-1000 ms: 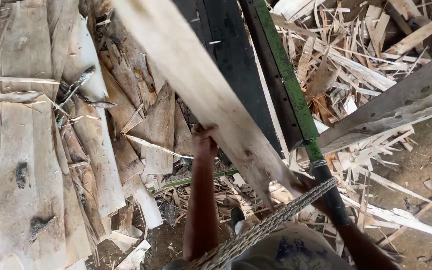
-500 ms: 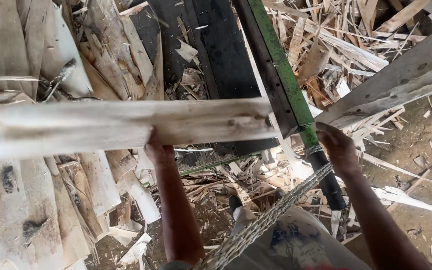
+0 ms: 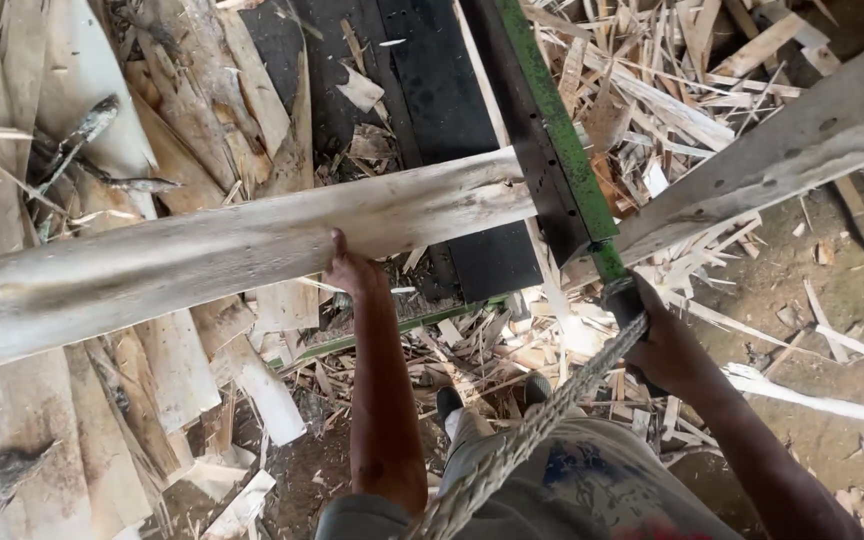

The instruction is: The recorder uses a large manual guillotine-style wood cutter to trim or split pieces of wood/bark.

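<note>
A long pale wooden plank [image 3: 202, 250] lies across the view from the left edge to a green and black metal frame bar [image 3: 562, 160]. My left hand [image 3: 352, 270] grips the plank's near edge from below, arm stretched out. My right hand [image 3: 667, 345] is closed around the dark lower end of the frame bar, where a thick braided rope [image 3: 522, 430] runs down towards my waist.
A second grey plank [image 3: 782, 150] slants up to the right. Stacked rough boards [image 3: 12, 420] fill the left. Splintered offcuts [image 3: 652, 70] litter the dirt ground. A dark machine surface [image 3: 422, 110] sits behind the plank. My shoes [image 3: 452, 400] stand among scraps.
The plank has swung from pointing away to lying crosswise, then shifted slightly right and up. My right hand has come into view on the frame bar.
</note>
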